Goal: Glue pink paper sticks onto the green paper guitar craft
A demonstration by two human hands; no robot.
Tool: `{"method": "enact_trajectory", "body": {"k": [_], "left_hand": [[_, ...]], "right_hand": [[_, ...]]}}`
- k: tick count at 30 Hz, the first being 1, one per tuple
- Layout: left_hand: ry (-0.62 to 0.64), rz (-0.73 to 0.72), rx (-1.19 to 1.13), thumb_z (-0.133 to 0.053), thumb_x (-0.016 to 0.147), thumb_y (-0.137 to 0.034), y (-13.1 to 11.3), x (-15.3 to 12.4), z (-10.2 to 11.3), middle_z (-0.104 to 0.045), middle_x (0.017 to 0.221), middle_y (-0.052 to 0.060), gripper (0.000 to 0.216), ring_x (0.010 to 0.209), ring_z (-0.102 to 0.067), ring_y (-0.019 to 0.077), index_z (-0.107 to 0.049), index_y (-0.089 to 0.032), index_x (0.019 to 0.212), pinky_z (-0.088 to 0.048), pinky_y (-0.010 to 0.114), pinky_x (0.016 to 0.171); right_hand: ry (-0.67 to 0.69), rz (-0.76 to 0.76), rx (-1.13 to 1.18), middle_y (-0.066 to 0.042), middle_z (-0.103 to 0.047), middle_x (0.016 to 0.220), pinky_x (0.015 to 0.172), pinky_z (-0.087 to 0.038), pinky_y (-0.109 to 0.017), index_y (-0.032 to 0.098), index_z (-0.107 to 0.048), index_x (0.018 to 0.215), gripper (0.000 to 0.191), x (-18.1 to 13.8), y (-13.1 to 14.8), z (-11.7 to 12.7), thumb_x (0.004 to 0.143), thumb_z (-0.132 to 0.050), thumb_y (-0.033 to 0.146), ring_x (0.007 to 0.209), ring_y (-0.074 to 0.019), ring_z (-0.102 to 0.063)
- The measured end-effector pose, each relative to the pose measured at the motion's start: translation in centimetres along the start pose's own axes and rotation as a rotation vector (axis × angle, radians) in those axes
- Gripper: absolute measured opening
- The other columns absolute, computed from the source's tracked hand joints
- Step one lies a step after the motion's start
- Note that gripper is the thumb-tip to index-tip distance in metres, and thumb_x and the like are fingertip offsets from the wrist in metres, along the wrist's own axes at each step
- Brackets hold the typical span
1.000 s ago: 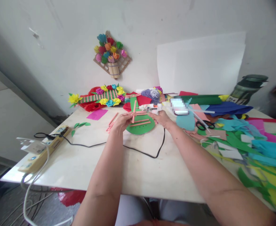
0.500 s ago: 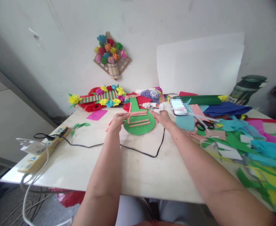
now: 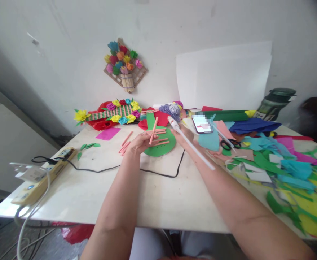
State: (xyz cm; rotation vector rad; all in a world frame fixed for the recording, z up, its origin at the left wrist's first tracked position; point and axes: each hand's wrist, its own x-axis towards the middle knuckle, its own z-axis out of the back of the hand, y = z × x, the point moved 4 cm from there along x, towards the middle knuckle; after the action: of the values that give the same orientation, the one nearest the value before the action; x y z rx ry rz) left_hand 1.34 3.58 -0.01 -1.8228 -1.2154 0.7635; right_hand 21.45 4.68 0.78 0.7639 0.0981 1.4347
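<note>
The white table [image 3: 147, 195] holds a green paper cutout [image 3: 159, 150], just in front of both hands. The right hand [image 3: 184, 136] is wrapped around a glue gun [image 3: 174, 125] at the cutout's right edge. The left hand [image 3: 140, 141] pinches a pink stick [image 3: 154, 130], which stands tilted over the cutout.

A home craft corner: a table [image 3: 158, 202] littered with coloured paper scraps [image 3: 290, 166], paper flowers [image 3: 122, 59] on the wall.

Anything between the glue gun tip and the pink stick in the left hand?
Nothing visible. The left hand holds the pink stick tilted over the green cutout; the glue gun in the right hand sits just to its right, only air between.
</note>
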Motion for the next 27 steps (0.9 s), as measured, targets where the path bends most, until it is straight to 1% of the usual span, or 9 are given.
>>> {"method": "enact_trajectory", "body": {"k": [2, 4, 7, 11, 13, 15, 19, 22, 27], "left_hand": [[0.104, 0.009, -0.035, -0.066, 0.067, -0.011, 0.2, -0.2, -1.3, -0.066, 0.068, 0.007, 0.005, 0.083, -0.065, 0.0247, -0.065, -0.009, 0.072, -0.045, 0.049, 0.089], [0.195, 0.014, -0.069, -0.066, 0.067, -0.011, 0.4, -0.4, -2.3, -0.066, 0.069, 0.008, 0.008, 0.091, -0.063, 0.0282, -0.065, -0.009, 0.074, -0.041, 0.052, 0.092], [0.238, 0.051, -0.116, -0.066, 0.068, -0.012, 1.0, -0.4, -3.1, -0.066, 0.068, 0.008, 0.008, 0.095, -0.062, 0.0298, -0.064, -0.009, 0.075, -0.041, 0.052, 0.092], [0.267, 0.124, -0.163, -0.065, 0.069, -0.012, 1.7, -0.4, -4.0, -0.065, 0.064, 0.007, 0.008, 0.09, -0.063, 0.0279, -0.064, -0.009, 0.076, -0.045, 0.049, 0.088], [0.253, 0.12, -0.171, -0.063, 0.07, -0.01, 1.9, -0.3, -4.3, -0.064, 0.063, 0.006, 0.009, 0.084, -0.064, 0.0247, -0.063, -0.009, 0.079, -0.047, 0.045, 0.086], [0.211, 0.095, -0.163, -0.062, 0.07, -0.008, 1.9, -0.2, -4.3, -0.064, 0.065, 0.006, 0.01, 0.075, -0.065, 0.0198, -0.063, -0.008, 0.08, -0.049, 0.039, 0.084], [0.167, 0.05, -0.119, -0.06, 0.071, -0.007, 2.0, 0.1, -4.0, -0.062, 0.064, 0.005, 0.001, 0.058, -0.059, 0.0112, -0.061, -0.007, 0.072, -0.05, 0.026, 0.07], [0.162, 0.048, -0.121, -0.06, 0.071, -0.008, 2.1, 0.1, -4.1, -0.062, 0.064, 0.005, 0.001, 0.056, -0.056, 0.01, -0.06, -0.009, 0.072, -0.048, 0.023, 0.06], [0.108, 0.033, -0.144, -0.064, 0.069, -0.011, 2.9, -0.2, -5.5, -0.062, 0.067, 0.005, 0.006, 0.058, -0.056, 0.0094, -0.06, -0.009, 0.074, -0.045, 0.021, 0.057]], "right_hand": [[0.05, 0.009, -0.005, -0.008, -0.066, 0.097, 0.071, -0.043, -0.032, 0.022, -0.052, 0.117, 0.039, -0.1, 0.2, 0.1, 0.083, -0.043, 0.039, 0.088, -0.0237, -0.06], [0.073, 0.018, 0.007, -0.009, -0.062, 0.11, 0.076, -0.043, -0.033, 0.021, -0.043, 0.126, 0.044, 0.0, 0.2, 0.0, 0.084, -0.04, 0.031, 0.097, -0.0243, -0.058], [0.028, 0.047, -0.004, -0.012, -0.055, 0.121, 0.082, -0.042, -0.034, 0.015, -0.035, 0.133, 0.051, 0.2, 0.1, -0.4, 0.083, -0.041, 0.027, 0.107, -0.0254, -0.052], [-0.063, 0.101, -0.019, -0.013, -0.051, 0.125, 0.086, -0.041, -0.034, 0.013, -0.033, 0.133, 0.052, 0.5, -0.2, -1.0, 0.083, -0.04, 0.025, 0.113, -0.0245, -0.047], [-0.086, 0.113, -0.031, -0.013, -0.051, 0.126, 0.086, -0.04, -0.034, 0.012, -0.033, 0.133, 0.052, 0.7, -0.3, -1.2, 0.083, -0.039, 0.023, 0.113, -0.0238, -0.047], [-0.092, 0.12, -0.048, -0.013, -0.05, 0.126, 0.086, -0.04, -0.033, 0.012, -0.032, 0.133, 0.052, 0.9, -0.4, -1.4, 0.082, -0.039, 0.02, 0.112, -0.0231, -0.047], [-0.089, 0.121, -0.085, -0.013, -0.051, 0.124, 0.086, -0.039, -0.033, 0.011, -0.033, 0.133, 0.052, 1.0, -0.3, -1.3, 0.082, -0.039, 0.017, 0.109, -0.023, -0.048], [-0.103, 0.114, -0.102, -0.014, -0.051, 0.123, 0.084, -0.039, -0.034, 0.013, -0.033, 0.134, 0.052, 1.0, -0.2, -0.9, 0.083, -0.038, 0.018, 0.107, -0.0234, -0.048], [-0.115, 0.139, -0.103, -0.016, -0.05, 0.123, 0.085, -0.038, -0.035, 0.011, -0.033, 0.134, 0.051, 1.0, -0.3, -0.7, 0.084, -0.037, 0.021, 0.107, -0.0256, -0.047]]}}
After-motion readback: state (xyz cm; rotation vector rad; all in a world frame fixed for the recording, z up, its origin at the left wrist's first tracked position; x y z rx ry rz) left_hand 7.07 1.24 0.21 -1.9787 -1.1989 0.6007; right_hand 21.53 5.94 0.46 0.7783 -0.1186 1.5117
